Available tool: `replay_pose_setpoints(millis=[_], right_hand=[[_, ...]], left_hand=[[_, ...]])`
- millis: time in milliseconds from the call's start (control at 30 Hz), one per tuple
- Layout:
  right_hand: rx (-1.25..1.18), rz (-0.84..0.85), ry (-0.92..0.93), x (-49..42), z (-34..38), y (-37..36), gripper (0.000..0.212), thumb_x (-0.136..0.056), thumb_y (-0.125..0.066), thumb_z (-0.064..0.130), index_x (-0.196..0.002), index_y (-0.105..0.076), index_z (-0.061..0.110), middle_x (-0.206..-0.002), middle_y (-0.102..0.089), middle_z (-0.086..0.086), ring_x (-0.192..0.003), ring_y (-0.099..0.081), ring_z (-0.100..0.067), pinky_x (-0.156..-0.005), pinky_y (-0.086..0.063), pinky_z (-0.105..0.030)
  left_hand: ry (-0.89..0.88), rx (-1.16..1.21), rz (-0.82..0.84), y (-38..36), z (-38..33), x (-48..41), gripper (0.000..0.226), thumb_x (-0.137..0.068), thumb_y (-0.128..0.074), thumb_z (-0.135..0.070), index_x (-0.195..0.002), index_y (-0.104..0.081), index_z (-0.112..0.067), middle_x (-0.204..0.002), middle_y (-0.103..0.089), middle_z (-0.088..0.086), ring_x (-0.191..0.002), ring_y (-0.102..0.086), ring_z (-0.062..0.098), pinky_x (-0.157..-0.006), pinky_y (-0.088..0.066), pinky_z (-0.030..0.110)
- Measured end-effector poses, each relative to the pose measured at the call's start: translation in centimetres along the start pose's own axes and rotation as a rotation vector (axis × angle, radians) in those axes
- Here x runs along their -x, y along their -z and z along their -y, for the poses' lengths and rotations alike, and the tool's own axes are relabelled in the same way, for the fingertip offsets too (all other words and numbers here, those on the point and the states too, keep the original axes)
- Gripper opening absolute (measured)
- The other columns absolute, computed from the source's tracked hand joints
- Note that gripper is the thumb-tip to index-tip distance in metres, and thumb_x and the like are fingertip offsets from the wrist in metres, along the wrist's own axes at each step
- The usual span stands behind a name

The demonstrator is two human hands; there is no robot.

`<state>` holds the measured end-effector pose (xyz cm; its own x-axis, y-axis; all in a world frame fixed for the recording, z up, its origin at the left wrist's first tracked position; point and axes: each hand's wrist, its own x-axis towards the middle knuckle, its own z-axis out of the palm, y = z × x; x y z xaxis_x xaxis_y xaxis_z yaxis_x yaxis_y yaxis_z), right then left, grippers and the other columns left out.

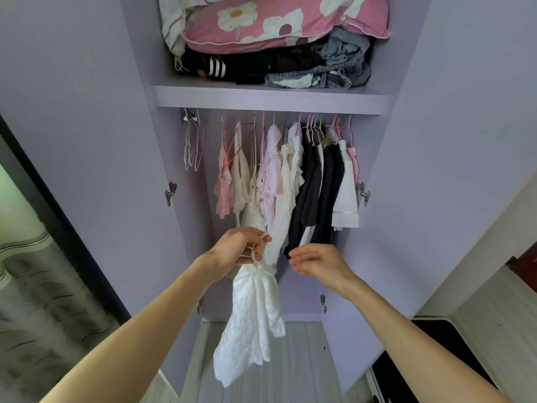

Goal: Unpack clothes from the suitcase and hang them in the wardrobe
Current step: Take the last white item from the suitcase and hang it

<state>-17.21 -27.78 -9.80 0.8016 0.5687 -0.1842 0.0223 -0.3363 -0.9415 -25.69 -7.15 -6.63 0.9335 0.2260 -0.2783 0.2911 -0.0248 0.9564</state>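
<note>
Fingers of the left hand [239,249] pinch a white textured cotton garment [252,312] before the lilac wardrobe [270,96]. The right hand [318,260] hovers beside, fingers loosely spread, empty.

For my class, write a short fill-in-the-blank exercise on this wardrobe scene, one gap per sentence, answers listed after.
1. The left hand grips a ____ garment that hangs down.
2. The right hand is open and holds ____.
3. The flowered pillow lies on the shelf ____ the hanging clothes.
4. The empty hangers hang at the ____ end of the row.

Answers: white; nothing; above; left
</note>
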Motion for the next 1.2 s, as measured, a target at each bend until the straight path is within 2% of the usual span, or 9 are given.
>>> replay_pose_setpoints(millis=[100, 267, 433, 533, 600, 733, 833, 967, 1200], right_hand=[[0.127, 0.033, -0.032, -0.1, -1.0, -0.9, 0.042, -0.083, -0.071, 0.009, -0.121, -0.064, 0.027, -0.112, -0.066, 0.010, -0.103, -0.063, -0.007, -0.076, -0.056, -0.020], [0.096, 0.105, -0.020, -0.4, -0.5, -2.4, 0.065, -0.084, -0.055, -0.005, -0.135, -0.052, 0.036, -0.124, -0.058, 0.009, -0.104, -0.065, -0.013, -0.069, -0.050, -0.018], [0.049, 0.113, 0.147, -0.2, 0.5, -3.3, 0.030, -0.088, -0.071, 0.011, -0.113, -0.070, 0.026, -0.101, -0.073, 0.001, -0.081, -0.068, -0.007, -0.067, -0.049, -0.016], [-0.004, 0.047, 0.222, -0.2, 1.2, -3.5, 0.017, -0.091, -0.068, 0.009, -0.102, -0.074, 0.019, -0.090, -0.075, -0.004, -0.073, -0.069, -0.013, -0.068, -0.053, -0.025], [-0.034, -0.010, 0.222, -0.4, 2.1, -3.4, 0.015, -0.091, -0.064, 0.007, -0.096, -0.075, 0.017, -0.084, -0.075, -0.004, -0.070, -0.068, -0.014, -0.070, -0.054, -0.031], [-0.059, -0.011, 0.182, -0.7, 4.5, -2.9, 0.012, -0.087, -0.065, 0.005, -0.091, -0.076, 0.010, -0.077, -0.075, -0.006, -0.067, -0.067, -0.012, -0.063, -0.050, -0.019], [-0.069, -0.026, 0.145, -0.9, 5.7, -2.3, 0.010, -0.085, -0.066, 0.008, -0.087, -0.075, 0.006, -0.076, -0.075, -0.007, -0.067, -0.068, -0.012, -0.064, -0.051, -0.021], [-0.151, -0.071, 0.065, -0.9, 5.9, -1.5, 0.013, -0.085, -0.068, 0.012, -0.085, -0.074, 0.001, -0.075, -0.075, -0.010, -0.063, -0.066, -0.013, -0.064, -0.051, -0.026], [-0.280, -0.112, -0.060, -1.1, 5.7, -0.8, 0.015, -0.082, -0.066, 0.010, -0.088, -0.075, -0.001, -0.076, -0.073, -0.013, -0.062, -0.064, -0.017, -0.064, -0.051, -0.029]], left_hand=[[-0.035, -0.007, 0.017, 0.3, -1.2, 0.1, 0.023, -0.091, -0.054, -0.014, -0.101, -0.075, -0.011, -0.066, -0.051, -0.002, -0.063, -0.052, 0.015, -0.077, -0.045, 0.032], [-0.038, -0.043, 0.066, 1.3, -3.4, 0.0, 0.024, -0.089, -0.054, -0.016, -0.096, -0.077, -0.018, -0.065, -0.044, -0.003, -0.056, -0.040, 0.013, -0.068, -0.038, 0.028], [-0.061, -0.073, 0.062, 1.8, -4.6, 0.4, 0.024, -0.088, -0.052, -0.013, -0.097, -0.075, -0.017, -0.065, -0.044, -0.003, -0.055, -0.037, 0.013, -0.072, -0.037, 0.030], [-0.068, -0.098, 0.048, 2.3, -4.9, 0.5, 0.024, -0.089, -0.052, -0.012, -0.096, -0.074, -0.017, -0.067, -0.046, -0.001, -0.056, -0.038, 0.014, -0.071, -0.038, 0.029], [-0.070, -0.160, 0.060, 2.6, -4.9, 0.5, 0.023, -0.089, -0.053, -0.013, -0.096, -0.074, -0.017, -0.069, -0.049, 0.000, -0.058, -0.041, 0.014, -0.069, -0.041, 0.027], [-0.064, -0.309, 0.075, 2.7, -5.0, 0.3, 0.018, -0.084, -0.061, -0.010, -0.093, -0.075, -0.016, -0.074, -0.062, -0.006, -0.063, -0.049, 0.015, -0.066, -0.041, 0.026], [-0.094, -0.384, 0.097, 2.3, -5.3, -0.1, 0.015, -0.081, -0.070, -0.013, -0.091, -0.075, -0.023, -0.070, -0.065, -0.014, -0.066, -0.050, 0.011, -0.065, -0.035, 0.026], [-0.124, -0.366, 0.136, 1.5, -5.5, -0.3, 0.026, -0.081, -0.072, -0.003, -0.101, -0.068, -0.019, -0.072, -0.067, -0.012, -0.059, -0.055, -0.001, -0.054, -0.037, 0.011], [-0.167, -0.369, 0.157, -0.1, -4.6, -1.1, 0.041, -0.075, -0.082, -0.006, -0.107, -0.063, -0.023, -0.080, -0.069, -0.010, -0.075, -0.064, -0.002, -0.077, -0.044, 0.015]])
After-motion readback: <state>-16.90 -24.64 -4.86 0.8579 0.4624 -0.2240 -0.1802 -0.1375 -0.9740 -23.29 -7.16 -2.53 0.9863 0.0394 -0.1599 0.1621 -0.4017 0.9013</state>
